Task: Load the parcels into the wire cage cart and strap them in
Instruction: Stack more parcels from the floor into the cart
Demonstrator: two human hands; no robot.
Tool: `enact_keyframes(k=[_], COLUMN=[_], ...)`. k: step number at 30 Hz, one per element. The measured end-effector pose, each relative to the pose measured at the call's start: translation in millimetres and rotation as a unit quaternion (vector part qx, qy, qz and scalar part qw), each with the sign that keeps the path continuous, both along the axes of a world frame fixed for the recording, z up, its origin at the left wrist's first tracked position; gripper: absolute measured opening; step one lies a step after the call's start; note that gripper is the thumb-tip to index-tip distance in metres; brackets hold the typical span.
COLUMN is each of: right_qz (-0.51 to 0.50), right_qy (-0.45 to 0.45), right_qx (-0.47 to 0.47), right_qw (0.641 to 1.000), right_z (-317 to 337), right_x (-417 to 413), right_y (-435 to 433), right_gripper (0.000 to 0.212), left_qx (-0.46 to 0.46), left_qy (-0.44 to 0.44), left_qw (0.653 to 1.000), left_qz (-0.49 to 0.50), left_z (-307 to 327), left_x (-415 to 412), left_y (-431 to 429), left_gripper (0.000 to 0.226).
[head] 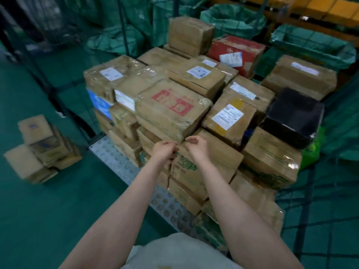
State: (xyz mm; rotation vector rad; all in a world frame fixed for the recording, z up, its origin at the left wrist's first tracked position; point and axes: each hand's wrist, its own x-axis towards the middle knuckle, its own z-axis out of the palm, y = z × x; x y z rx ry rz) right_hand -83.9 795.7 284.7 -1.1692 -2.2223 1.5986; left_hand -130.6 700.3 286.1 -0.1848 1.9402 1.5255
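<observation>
Landmark: the red-stamped carton (171, 105), sat top front of the pile, so everything below is placed off that one.
Parcels: brown cartons (204, 76) were stacked several layers deep on the wire cage cart (114, 158), all round and under the red-stamped carton. A red box (239, 49) sat behind and to the right of it, a black box (295, 113) was off to its right, and a green-printed carton (194, 171) was just below it.
Left hand: the left hand (164, 151) was just under the near corner of the red-stamped carton, fingers curled in and tips bunched together, pinch-style.
Right hand: the right hand (196, 147) was at that same corner, just beside the other hand, with its fingertips bunched the same way.
What they had hold of: honestly couldn't tell. If anything was between those fingers it was too thin or too blurry to make out. It could've been a cord or a strap end, but that's a guess.
Loading: it looked mostly done, going by how high and full the pile was.
Leftovers: a few loose cartons (38, 148) were on the floor well to the left of the red-stamped carton, off the cart. If they belonged to this load, they still needed to go on.
Strapping: no strap showed across the boxes anywhere. Dark netting (318, 191) hung to the right of the red-stamped carton, at the side of the pile and not over it.
Verdict: stacking was near enough finished, and securing was barely started at best.
Background: green sacks (233, 18) sat well behind the red-stamped carton and weren't part of the job as far as anyone could see.
</observation>
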Motion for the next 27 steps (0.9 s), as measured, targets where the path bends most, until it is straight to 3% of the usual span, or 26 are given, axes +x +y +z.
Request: enact_keyframes(k=[7,16,27], right_qz=[0.102,0.202,0.233], right_qy=[-0.039,-0.079,-0.100], right_qx=[-0.038,-0.061,-0.080], right_qw=[0.993,0.974,0.964], right_z=[-22,-35,-49], right_x=[-63,-135,-215], right_y=[-78,-181,-288], right_gripper=[0.024,0.027,0.025], left_qx=[0.006,-0.005,-0.026], left_qy=[-0.010,-0.038,-0.033], left_qw=[0.992,0.977,0.965], left_qz=[0.126,0.212,0.260], left_z=[-1,-16,-21], left_x=[-46,-99,-163], left_y=[-95,-212,-328], left_gripper=[0.016,0.020,0.018])
